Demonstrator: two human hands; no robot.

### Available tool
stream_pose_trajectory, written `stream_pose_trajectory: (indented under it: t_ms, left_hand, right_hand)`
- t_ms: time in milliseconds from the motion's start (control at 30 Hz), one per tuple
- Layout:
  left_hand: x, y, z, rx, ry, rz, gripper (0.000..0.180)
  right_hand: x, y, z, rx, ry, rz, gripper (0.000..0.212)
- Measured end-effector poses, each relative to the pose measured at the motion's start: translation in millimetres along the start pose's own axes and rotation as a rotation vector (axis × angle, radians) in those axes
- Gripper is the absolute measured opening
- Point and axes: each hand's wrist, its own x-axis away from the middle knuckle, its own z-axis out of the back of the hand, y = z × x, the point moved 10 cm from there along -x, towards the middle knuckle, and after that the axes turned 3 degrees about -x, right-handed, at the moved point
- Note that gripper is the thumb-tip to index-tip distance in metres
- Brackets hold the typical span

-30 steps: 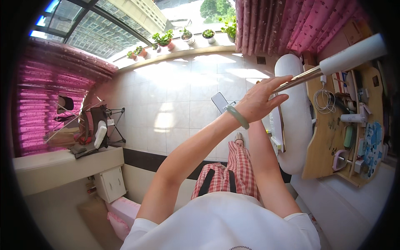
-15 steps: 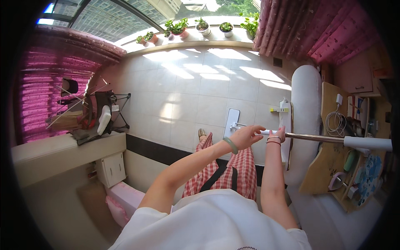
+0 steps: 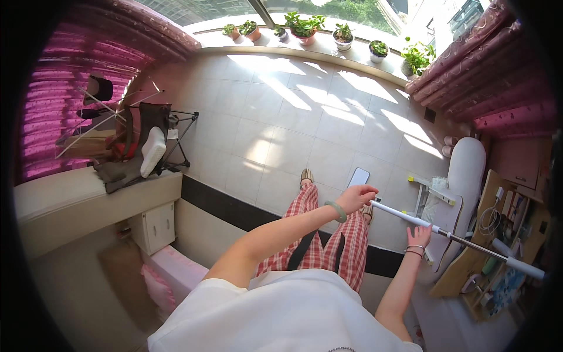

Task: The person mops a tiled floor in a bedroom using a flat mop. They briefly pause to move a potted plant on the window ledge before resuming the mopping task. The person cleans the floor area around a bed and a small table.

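Note:
A flat mop with a pale rectangular head (image 3: 359,177) rests on the tiled floor, near my feet. Its long white and metal handle (image 3: 402,215) slants from my left hand out to the right. My left hand (image 3: 356,199), with a green bangle at the wrist, is closed around the lower part of the handle; its fingers partly hide the grip. Under the handle, near where white tube meets metal tube, my right hand (image 3: 418,236) holds it from below with fingertips against it. The handle's white end grip (image 3: 525,267) reaches over the wooden shelf.
Potted plants (image 3: 304,28) line the windowsill. At left a folding chair (image 3: 146,138) stands by a padded ledge (image 3: 88,202). To the right are a long white bolster (image 3: 469,164), a white frame with yellow ends (image 3: 434,190) and a cluttered wooden shelf (image 3: 484,234).
The view has swung left. My left hand has closed on the lower handle; my right hand sits farther from it, still at the handle, which now slopes down to the right.

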Motion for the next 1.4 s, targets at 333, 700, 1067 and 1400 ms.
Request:
stream_pose_trajectory:
  t_ms: [333,700,1067,1400]
  left_hand:
    - [26.1,84.5,175.7,-0.127,0.338,-0.167,0.046]
    - [7.2,88.4,277.7,-0.024,0.286,-0.127,0.018]
    - [-80.2,55.8,457.3,-0.387,0.759,0.329,0.06]
    - [-209.0,129.8,568.8,0.535,0.521,-0.004,0.054]
  right_hand:
    - [318.1,95.9,-393.4,0.043,-1.075,-0.227,0.07]
    - [306.7,135.7,-474.0,0.415,-1.31,-0.44,0.063]
    - [63.4,146.4,-568.7,0.991,-0.848,0.038,0.047]
    - [59.7,181.9,-762.7,0.616,-0.908,-0.18,0.041]
